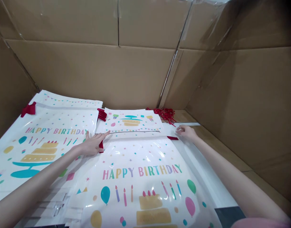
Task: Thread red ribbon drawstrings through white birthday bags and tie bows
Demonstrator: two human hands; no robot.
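Observation:
In front of me lies a glossy white plastic sheet or bag [140, 153] printed with "HAPPY BIRTHDAY", candles, balloons and a cake. Its upper part [131, 122] shows an upside-down cake print. A thin dark line, maybe a cord or wire [136, 131], crosses it from side to side. My left hand [94, 144] rests with spread fingers on the left edge, at the line's left end and beside a red ribbon piece [101, 146]. Near the right edge, my right hand [186, 132] has curled fingers, close to another red ribbon tab [172, 138]; anything inside them is hidden.
On the left lies a stack of matching printed sheets or bags [64, 114] with red ribbon ends [28, 109]. A tangle of red ribbon or cord [165, 114] sits at the back. Tall cardboard walls [88, 69] enclose the back and sides of the work surface [207, 171].

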